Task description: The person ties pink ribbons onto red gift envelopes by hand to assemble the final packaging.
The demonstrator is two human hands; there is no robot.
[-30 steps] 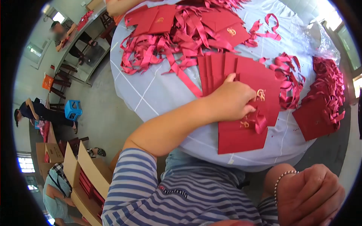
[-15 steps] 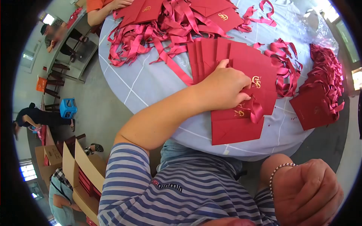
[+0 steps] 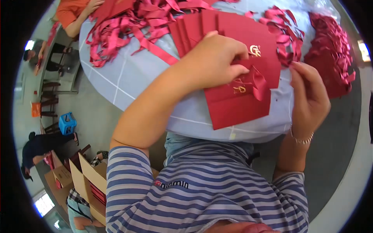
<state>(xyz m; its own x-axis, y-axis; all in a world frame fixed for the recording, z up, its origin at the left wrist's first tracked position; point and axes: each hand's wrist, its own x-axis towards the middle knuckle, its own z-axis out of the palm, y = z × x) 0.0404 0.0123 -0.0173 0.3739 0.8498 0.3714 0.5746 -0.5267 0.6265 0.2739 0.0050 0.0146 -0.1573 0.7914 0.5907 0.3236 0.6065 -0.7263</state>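
Note:
Several red paper bags [image 3: 248, 35] with gold lettering lie fanned out and overlapping on the table in front of me. My left hand [image 3: 223, 58] rests over them, thumb and curled fingers closing on the edge of an upper bag. A pink-red ribbon loop [image 3: 260, 83] sticks out beside the thumb, above the lowest bag [image 3: 237, 112]. To the right, my right hand [image 3: 309, 91], with a beaded bracelet at the wrist, pinches at the near end of a small pile of loose ribbons [image 3: 285, 35]. The fingertips meet a ribbon there; the exact grip is small.
A light blue checked cloth covers the round table [image 3: 128, 81]. A large tangle of ribbons [image 3: 105, 42] lies at the far left, near another person's hand [image 3: 93, 5]. Bags with ribbons [image 3: 330, 50] stand at the right. Cardboard boxes [image 3: 87, 176] and a blue stool [image 3: 67, 123] are on the left.
My right hand has moved from low at the right up to the small ribbon pile, its fingers now pinched. My left hand stays on the bags. The view has shifted.

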